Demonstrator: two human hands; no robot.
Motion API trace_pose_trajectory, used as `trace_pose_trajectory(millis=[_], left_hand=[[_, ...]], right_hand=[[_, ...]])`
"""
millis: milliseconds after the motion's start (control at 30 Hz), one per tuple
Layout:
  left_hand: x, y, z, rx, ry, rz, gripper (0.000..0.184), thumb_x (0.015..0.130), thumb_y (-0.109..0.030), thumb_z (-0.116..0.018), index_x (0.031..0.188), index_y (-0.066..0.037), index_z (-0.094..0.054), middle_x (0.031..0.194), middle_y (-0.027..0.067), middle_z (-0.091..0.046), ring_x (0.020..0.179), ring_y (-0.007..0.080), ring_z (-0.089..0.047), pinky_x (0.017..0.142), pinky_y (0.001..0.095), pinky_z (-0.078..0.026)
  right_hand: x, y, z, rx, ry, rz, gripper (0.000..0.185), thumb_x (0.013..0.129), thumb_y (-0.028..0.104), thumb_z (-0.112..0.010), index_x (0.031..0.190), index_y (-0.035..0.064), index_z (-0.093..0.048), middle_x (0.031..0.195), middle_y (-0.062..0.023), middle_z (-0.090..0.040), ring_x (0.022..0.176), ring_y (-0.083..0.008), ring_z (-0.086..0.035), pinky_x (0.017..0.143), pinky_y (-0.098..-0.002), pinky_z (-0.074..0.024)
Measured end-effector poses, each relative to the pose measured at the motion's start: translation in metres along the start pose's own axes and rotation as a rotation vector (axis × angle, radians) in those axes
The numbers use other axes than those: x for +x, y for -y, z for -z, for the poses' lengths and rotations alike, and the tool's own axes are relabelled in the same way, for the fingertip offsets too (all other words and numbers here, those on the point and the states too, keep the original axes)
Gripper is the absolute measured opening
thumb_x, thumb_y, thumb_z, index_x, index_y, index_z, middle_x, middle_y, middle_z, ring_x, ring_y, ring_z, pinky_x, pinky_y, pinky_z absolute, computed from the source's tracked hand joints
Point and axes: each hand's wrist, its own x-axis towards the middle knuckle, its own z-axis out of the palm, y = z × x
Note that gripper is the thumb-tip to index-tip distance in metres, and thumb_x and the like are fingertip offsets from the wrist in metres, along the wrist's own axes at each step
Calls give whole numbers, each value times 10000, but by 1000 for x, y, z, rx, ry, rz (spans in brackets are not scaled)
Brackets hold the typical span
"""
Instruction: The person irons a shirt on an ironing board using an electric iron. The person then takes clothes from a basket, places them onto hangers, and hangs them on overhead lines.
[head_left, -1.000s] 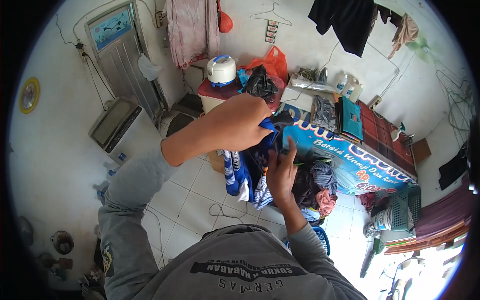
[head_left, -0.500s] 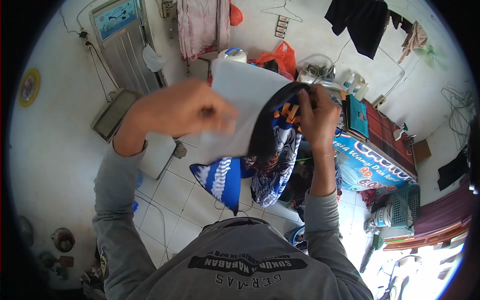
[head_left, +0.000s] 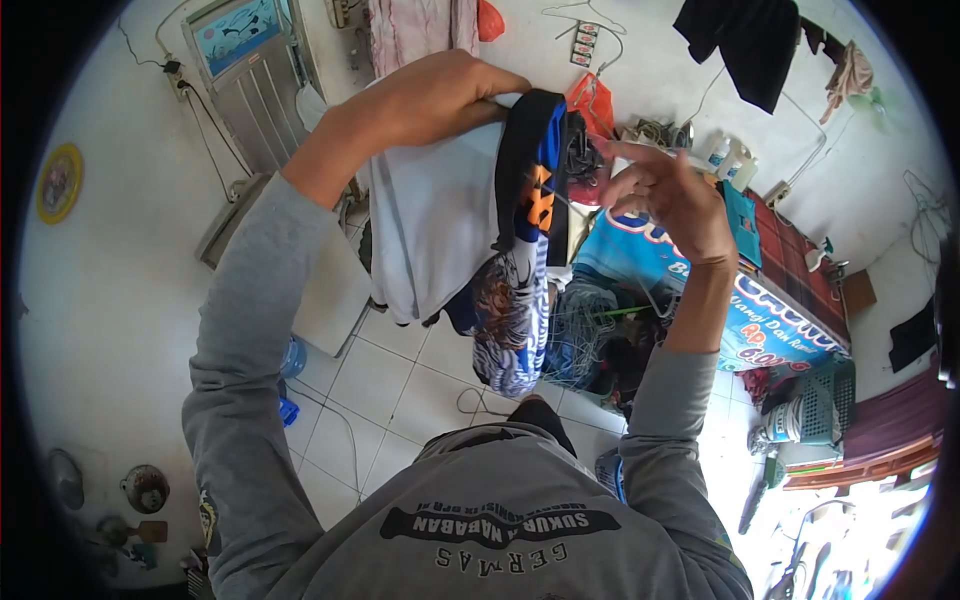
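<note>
A garment (head_left: 435,220) hangs in front of me, its plain pale side to the left and its blue, white and orange print to the right, with a black band along the edge. Closed at the top of that band is my left hand (head_left: 440,95), its fingertips partly hidden by cloth. My right hand (head_left: 670,200) is raised to the right of the garment, apart from it, with fingers spread and partly bent. Above its fingertips a thin wire hook (head_left: 612,50) shows; I cannot tell whether it touches the hand.
To the right stands a table with a blue printed banner (head_left: 755,315) and a red plaid cover (head_left: 785,240). Tangled wire hangers (head_left: 580,330) are below the garment. A pale box-like surface (head_left: 335,300) is at left, over the tiled floor (head_left: 370,390). Dark clothing (head_left: 735,50) hangs on the wall.
My left hand has moved up and right and now grips the garment's edge. My right hand has let go of the band and moved right. The garment has shifted and hangs more upright.
</note>
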Motion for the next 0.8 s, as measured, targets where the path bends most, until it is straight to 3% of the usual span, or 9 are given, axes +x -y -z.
trace_pose_trajectory(millis=[67, 167, 267, 300, 433, 533, 600, 700, 800], left_hand=[[4, 16, 3, -162, 26, 0, 357, 924, -34, -634, 1280, -35, -660, 1090, 171, -744, 968, 279, -734, 870, 369, -545], [15, 41, 5, -339, -19, -14, 330, 994, -121, -631, 1304, -8, -650, 1139, 180, -745, 1010, 281, -719, 934, 359, -523], [13, 70, 10, -470, -22, 75, 339, 1008, -116, -622, 1323, 9, -636, 1135, 161, -754, 1008, 219, -712, 944, 332, -516], [7, 78, 18, -382, 19, 152, 329, 967, -6, -614, 1288, 63, -625, 1124, 147, -749, 1039, 126, -661, 948, 292, -519], [-21, 126, 22, -224, 72, 198, 309, 962, 8, -612, 1263, 75, -631, 1126, 146, -748, 1061, 123, -651, 947, 299, -516], [-28, 164, -1, -261, 83, 349, 294, 953, 9, -602, 1239, 48, -653, 1121, 189, -740, 997, 225, -708, 913, 308, -520], [-16, 177, -16, -71, 113, 417, 306, 942, -22, -600, 1243, 6, -651, 1083, 222, -717, 924, 377, -702, 847, 360, -543], [5, 185, -38, 238, 22, 401, 333, 932, -87, -614, 1262, -47, -640, 1043, 217, -699, 882, 439, -651, 764, 428, -549], [33, 213, -71, 376, -51, 343, 339, 927, -132, -624, 1262, -82, -623, 985, 185, -712, 850, 398, -677, 717, 477, -535]], right_hand=[[12, -73, 11, 299, -217, 155, 775, 1028, 621, -463, 1451, -25, -525, 1185, -164, -698, 1197, -275, -637, 1051, -398, -463], [30, -118, -36, -13, -23, 43, 771, 966, 536, -659, 1459, -36, -503, 1278, -120, -656, 1254, -222, -566, 1092, -363, -410], [68, -171, -55, 71, -98, -301, 635, 930, 387, -775, 1371, -31, -593, 1188, -54, -681, 1105, -145, -596, 998, -299, -450], [78, -189, -53, 153, -236, -218, 531, 949, 417, -749, 1235, -26, -680, 1062, -17, -697, 984, -120, -597, 919, -299, -462], [117, -170, 11, 77, -393, -61, 420, 1033, 394, -640, 1071, -11, -744, 844, 55, -663, 794, -45, -540, 702, -250, -441], [157, -148, 58, -41, -487, -31, 439, 1044, 394, -619, 1001, -22, -753, 778, 68, -650, 730, -34, -517, 656, -235, -426], [184, -142, 94, -117, -438, -71, 423, 1045, 361, -614, 1040, -44, -738, 794, 37, -661, 746, -49, -520, 678, -250, -437], [221, -92, 106, -86, -444, 31, 386, 1045, 295, -581, 1137, -59, -705, 877, -47, -701, 814, -81, -552, 752, -273, -464], [264, -82, 126, -230, -464, 155, 377, 1036, 283, -590, 1161, -60, -685, 886, -85, -707, 822, -94, -557, 765, -273, -464]])
